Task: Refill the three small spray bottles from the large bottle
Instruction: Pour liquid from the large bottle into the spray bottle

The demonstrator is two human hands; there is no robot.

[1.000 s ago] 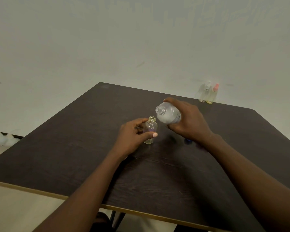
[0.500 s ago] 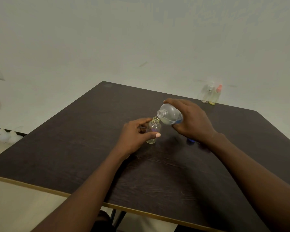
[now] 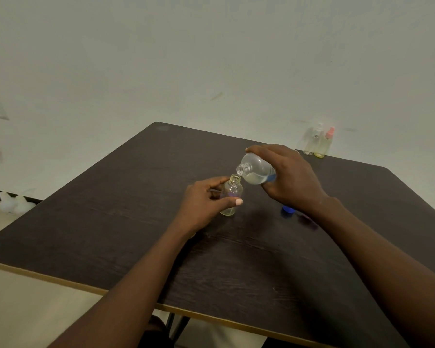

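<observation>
Mid-bench: left hand [image 3: 201,204] wrapped around an uncapped small spray bottle [image 3: 231,194], upright on the dark bench [image 3: 111,209], a little pale liquid at its bottom. Right hand [image 3: 289,177] clamped over the large bottle [image 3: 255,170], tipped on its side, open neck just above and beside the small bottle's mouth. Blue cap [image 3: 288,209] lying under the right wrist. At the far right edge, two more spray bottles [image 3: 318,143] standing side by side.
</observation>
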